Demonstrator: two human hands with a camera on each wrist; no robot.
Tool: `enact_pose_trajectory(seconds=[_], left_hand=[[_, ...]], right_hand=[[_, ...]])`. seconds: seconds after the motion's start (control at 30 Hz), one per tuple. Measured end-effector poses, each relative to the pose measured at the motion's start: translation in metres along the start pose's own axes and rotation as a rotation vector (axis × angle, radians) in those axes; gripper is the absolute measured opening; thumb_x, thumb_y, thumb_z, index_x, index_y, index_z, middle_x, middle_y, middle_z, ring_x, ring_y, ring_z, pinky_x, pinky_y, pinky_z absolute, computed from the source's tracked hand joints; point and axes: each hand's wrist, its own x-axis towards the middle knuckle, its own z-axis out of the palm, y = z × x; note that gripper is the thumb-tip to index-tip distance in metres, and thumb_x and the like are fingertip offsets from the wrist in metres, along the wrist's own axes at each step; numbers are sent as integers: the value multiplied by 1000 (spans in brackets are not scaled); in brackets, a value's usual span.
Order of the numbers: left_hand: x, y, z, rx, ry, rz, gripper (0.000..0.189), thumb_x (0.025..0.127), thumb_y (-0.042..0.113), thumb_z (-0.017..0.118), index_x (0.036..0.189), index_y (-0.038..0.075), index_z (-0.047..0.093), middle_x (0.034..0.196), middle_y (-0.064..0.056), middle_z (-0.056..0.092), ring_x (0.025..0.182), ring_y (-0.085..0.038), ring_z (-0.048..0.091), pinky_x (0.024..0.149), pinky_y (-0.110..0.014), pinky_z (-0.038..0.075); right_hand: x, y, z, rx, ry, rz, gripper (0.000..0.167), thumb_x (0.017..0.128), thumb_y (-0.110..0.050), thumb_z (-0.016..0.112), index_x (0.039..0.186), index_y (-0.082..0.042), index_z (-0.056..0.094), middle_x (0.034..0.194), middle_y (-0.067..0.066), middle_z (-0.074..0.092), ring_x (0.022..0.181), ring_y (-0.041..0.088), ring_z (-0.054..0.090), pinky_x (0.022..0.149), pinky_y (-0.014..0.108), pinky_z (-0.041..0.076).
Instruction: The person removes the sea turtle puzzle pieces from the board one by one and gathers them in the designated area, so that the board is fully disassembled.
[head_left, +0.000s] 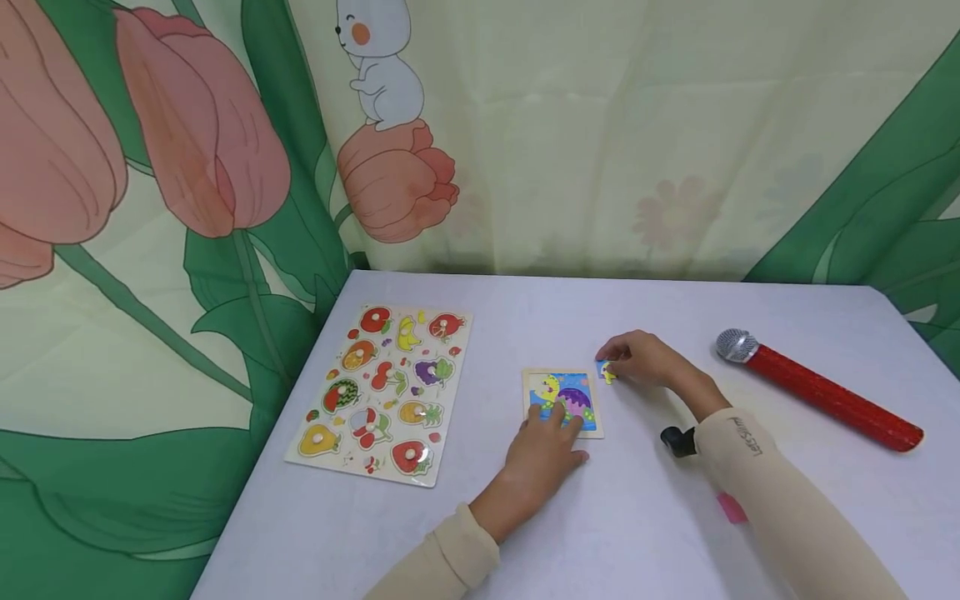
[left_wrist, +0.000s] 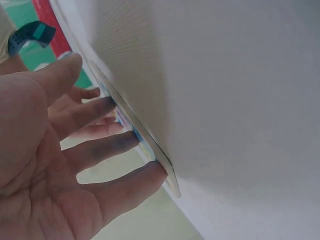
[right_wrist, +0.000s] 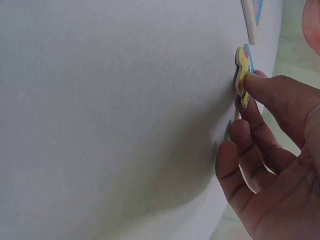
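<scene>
A small wooden jigsaw board [head_left: 598, 421] with a yellow and purple picture on blue lies near the table's middle. My left hand [head_left: 542, 454] rests on its near part, fingers spread and fairly straight. Seen from the left wrist, those fingertips [left_wrist: 152, 175] touch the board's face close to its edge. Just right of the board, my right hand [head_left: 648, 360] pinches a blue and yellow jigsaw piece [head_left: 603, 372] between thumb and fingers. The right wrist view shows this piece [right_wrist: 242, 72] tipped on edge close over the white cloth, its far side partly hidden by the thumb.
To the left lies a fruit peg puzzle [head_left: 378, 396]. A red microphone [head_left: 832, 396] lies at the right. By the right sleeve are a small black object [head_left: 677, 442] and a pink piece [head_left: 731, 508], partly covered by the sleeve. A printed curtain [head_left: 570, 167] hangs behind the table.
</scene>
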Motion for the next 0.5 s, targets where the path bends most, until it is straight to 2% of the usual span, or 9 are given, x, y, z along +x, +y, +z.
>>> enact_pose_trajectory(seconds=[0.2, 0.37, 0.5], left_hand=[[1, -1, -1, 67, -24, 27, 56, 102, 56, 52, 153, 30, 51, 155, 1, 47, 142, -25, 45, 100, -33, 53], [1, -1, -1, 30, -25, 13, 56, 102, 55, 53, 152, 29, 51, 155, -1, 48, 140, -27, 47, 98, -33, 53], [1, 0, -1, 17, -5, 5, 56, 102, 56, 53, 151, 28, 52, 154, -2, 49, 140, -26, 47, 99, -34, 53]], right_hand=[[-1, 1, 3, -18, 36, -29, 20, 92, 2, 69, 112, 0, 74, 104, 10, 67, 93, 27, 57, 84, 42, 49], [2, -10, 9, -53, 53, -49, 20, 93, 0, 69, 112, -3, 74, 103, 12, 62, 91, 27, 56, 79, 39, 50], [8, -28, 21, -66, 19, -132, 18, 95, -4, 70, 112, -9, 76, 102, 8, 61, 88, 24, 56, 77, 36, 50]])
